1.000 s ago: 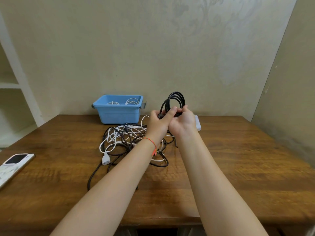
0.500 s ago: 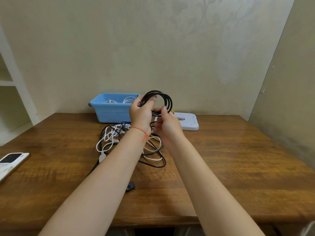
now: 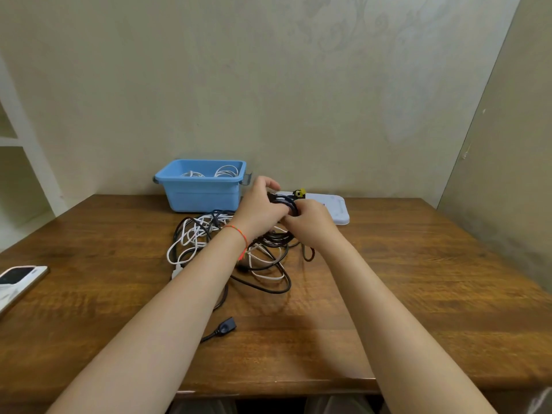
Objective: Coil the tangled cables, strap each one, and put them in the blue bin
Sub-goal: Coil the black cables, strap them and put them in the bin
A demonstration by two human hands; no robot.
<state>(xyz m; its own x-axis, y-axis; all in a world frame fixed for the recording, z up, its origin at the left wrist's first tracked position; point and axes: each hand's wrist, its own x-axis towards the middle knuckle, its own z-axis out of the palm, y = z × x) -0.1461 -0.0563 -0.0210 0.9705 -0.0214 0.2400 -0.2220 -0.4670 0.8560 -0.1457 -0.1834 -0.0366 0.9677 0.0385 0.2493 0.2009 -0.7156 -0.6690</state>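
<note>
Both hands hold a black coiled cable (image 3: 283, 201) above the table, just right of the blue bin (image 3: 203, 195). My left hand (image 3: 258, 209) grips the coil from the left and my right hand (image 3: 309, 224) pinches it from the right; most of the coil is hidden between them. Under the hands lies a tangle of black and white cables (image 3: 209, 237) on the wooden table (image 3: 418, 279). White coiled cables (image 3: 225, 171) lie inside the bin. A black cable end with a plug (image 3: 224, 327) trails toward the front edge.
A white flat lid (image 3: 336, 209) with a small yellow and black item (image 3: 299, 192) lies right of the bin by the wall. A phone (image 3: 18, 276) rests at the table's left edge. White shelves (image 3: 18, 162) stand at the left.
The hands have lowered the black coil from upright at bin height down closer to the tangle and turned it flatter. The view has tilted slightly.
</note>
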